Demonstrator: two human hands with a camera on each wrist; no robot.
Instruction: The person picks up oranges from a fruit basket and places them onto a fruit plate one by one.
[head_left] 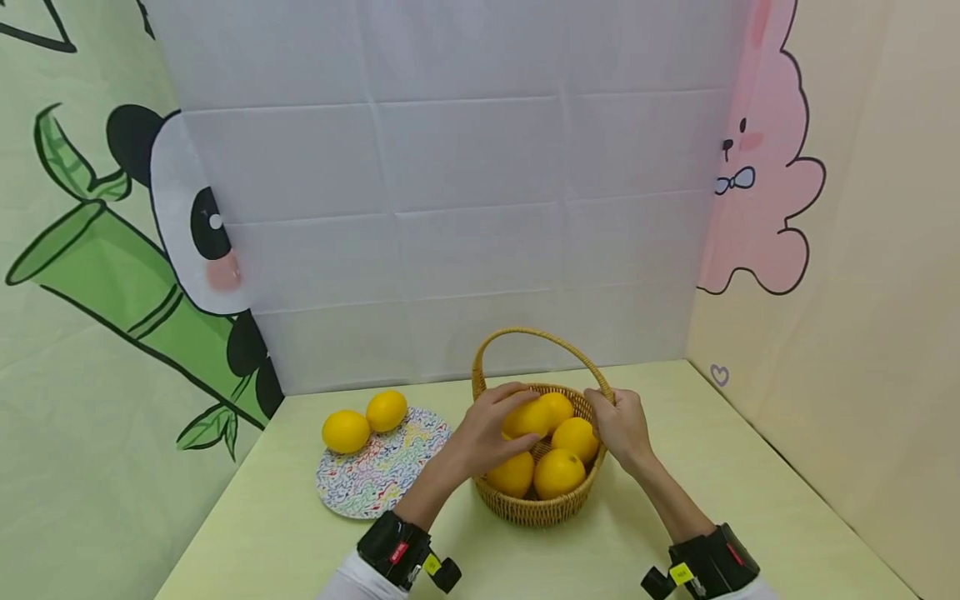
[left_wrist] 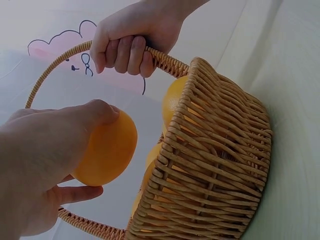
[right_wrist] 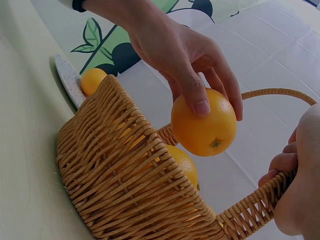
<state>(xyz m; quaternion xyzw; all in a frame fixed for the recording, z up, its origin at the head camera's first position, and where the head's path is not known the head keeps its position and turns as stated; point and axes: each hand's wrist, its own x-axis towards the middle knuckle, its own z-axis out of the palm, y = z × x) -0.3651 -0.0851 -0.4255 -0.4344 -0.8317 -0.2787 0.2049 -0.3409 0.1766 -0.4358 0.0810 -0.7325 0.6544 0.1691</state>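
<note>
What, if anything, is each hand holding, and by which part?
Left hand: an orange, held round its sides. Right hand: the handle of the basket, gripped low on its right side.

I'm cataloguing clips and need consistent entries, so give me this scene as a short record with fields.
Left grip: holds an orange above the basket
Right grip: holds the basket's handle
Basket: wicker, upright on the table
Basket contents: at least four oranges
Plate: multicoloured pattern, left of the basket
Plate's far edge: two oranges
Backdrop: plain pale sheet between cartoon panels
</note>
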